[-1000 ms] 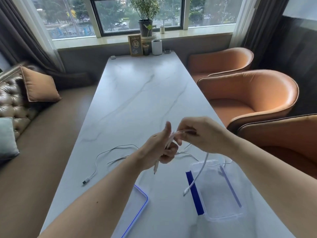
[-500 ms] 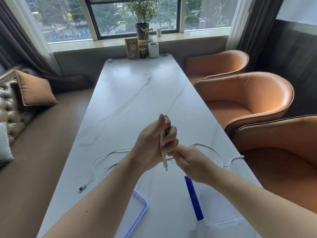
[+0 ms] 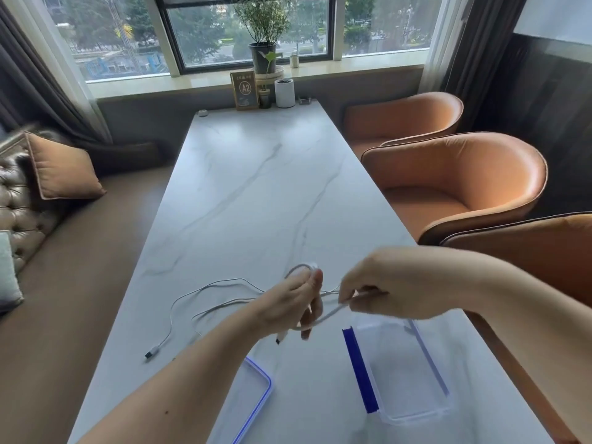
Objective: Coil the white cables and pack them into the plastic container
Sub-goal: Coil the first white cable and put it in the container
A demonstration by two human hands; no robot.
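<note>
My left hand (image 3: 296, 302) grips a white cable (image 3: 330, 314) whose loop arches over my fingers and whose plug end hangs below the palm. My right hand (image 3: 384, 291) pinches the same cable just to the right, above the far end of the clear plastic container (image 3: 403, 411) with blue clips. A second white cable (image 3: 179, 301) lies loose on the marble table (image 3: 256, 187) to the left, its plug near the left edge. The container's blue-rimmed lid (image 3: 256, 395) lies flat near the front, partly hidden by my left forearm.
Orange armchairs (image 3: 455, 184) line the table's right side. A brown sofa with cushions (image 3: 61, 168) runs along the left. At the table's far end stand a sign (image 3: 245, 90), a white cup (image 3: 284, 92) and a potted plant (image 3: 262, 36) on the sill.
My right hand has risen and swung right, drawing the cable into a loop around my left hand. My left hand has dropped a little and turned; the plug now hangs below it.
</note>
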